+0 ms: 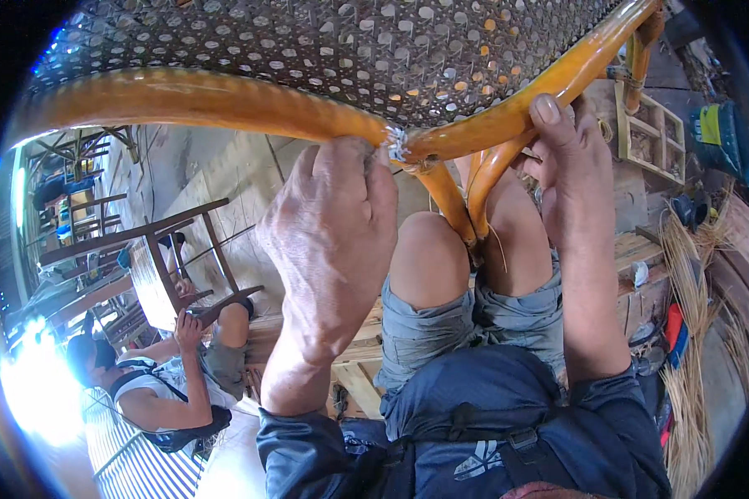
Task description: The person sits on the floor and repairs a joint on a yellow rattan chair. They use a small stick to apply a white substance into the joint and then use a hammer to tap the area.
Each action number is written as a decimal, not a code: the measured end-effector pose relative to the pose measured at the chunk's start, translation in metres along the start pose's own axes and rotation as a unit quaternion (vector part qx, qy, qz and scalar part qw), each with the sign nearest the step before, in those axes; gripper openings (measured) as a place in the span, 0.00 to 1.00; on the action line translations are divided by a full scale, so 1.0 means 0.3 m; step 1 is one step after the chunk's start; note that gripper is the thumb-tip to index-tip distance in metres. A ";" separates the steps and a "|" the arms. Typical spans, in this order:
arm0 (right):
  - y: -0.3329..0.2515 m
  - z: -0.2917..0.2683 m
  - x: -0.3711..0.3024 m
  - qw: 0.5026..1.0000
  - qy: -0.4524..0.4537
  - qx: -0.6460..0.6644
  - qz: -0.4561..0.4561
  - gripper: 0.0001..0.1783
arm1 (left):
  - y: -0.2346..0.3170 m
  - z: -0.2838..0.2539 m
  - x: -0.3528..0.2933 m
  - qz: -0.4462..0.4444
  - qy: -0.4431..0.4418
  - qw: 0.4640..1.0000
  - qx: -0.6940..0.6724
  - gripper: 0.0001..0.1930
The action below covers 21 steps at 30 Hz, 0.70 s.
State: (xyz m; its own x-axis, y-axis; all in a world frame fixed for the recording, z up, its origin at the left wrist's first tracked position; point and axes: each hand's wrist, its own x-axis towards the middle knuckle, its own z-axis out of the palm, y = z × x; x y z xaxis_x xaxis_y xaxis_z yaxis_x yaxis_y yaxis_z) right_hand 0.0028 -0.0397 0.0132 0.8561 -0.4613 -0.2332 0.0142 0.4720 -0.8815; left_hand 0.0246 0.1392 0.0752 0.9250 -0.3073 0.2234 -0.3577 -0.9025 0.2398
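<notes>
Furniture piece, one, glossy amber cane (250,105), held before the person and above the lap, joint end toward the chest. I count on it:
- Woven panel, dark, open-holed, one (324,50).
- Thick rails, two, meeting at one corner: left rail (141,93), right rail (595,68).
- Leg, one (443,196), running down from the corner; curved brace, one (493,169), beside it. Their lower ends come together between the knees.
- Pale binding, one (397,145), wrapped at the corner.

Hands, two, bare:
- Left hand (331,224): fingers folded in close at the left rail, just beside the binding; whether they pinch a strand I cannot tell.
- Right hand (572,154): thumb laid over the right rail, fingers closed around its underside near the brace.

Surroundings:
- Bare knees, two (431,259).
- Bundle of tan strips, hanging at right, uncounted (684,349).
- Small divided wooden frame, one, at right (632,137).
- Seated co-worker, one, at left (162,403), near a dark wooden chair-like frame (152,279).
</notes>
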 end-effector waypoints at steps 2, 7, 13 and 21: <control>0.000 -0.004 0.001 1.000 0.001 0.007 -0.001 0.39 | -0.004 0.002 -0.002 0.007 0.011 1.000 -0.021 0.06; -0.004 -0.005 0.001 1.000 0.003 -0.007 0.006 0.39 | -0.003 0.005 0.002 0.014 0.018 0.999 -0.025 0.06; 0.001 -0.011 0.007 1.000 -0.002 -0.024 0.004 0.40 | -0.002 -0.001 0.003 0.000 0.000 1.000 -0.019 0.06; 0.002 -0.024 0.005 0.999 -0.007 -0.035 0.000 0.40 | -0.016 -0.016 0.010 -0.031 0.004 0.999 -0.043 0.06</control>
State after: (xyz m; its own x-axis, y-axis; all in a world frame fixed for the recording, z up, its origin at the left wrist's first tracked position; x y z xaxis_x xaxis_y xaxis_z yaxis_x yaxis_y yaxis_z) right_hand 0.0004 -0.0455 0.0094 0.8637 -0.4495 -0.2280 -0.0222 0.4180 -0.9082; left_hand 0.0286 0.1440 0.0792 0.9448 -0.2483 0.2139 -0.3096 -0.8903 0.3339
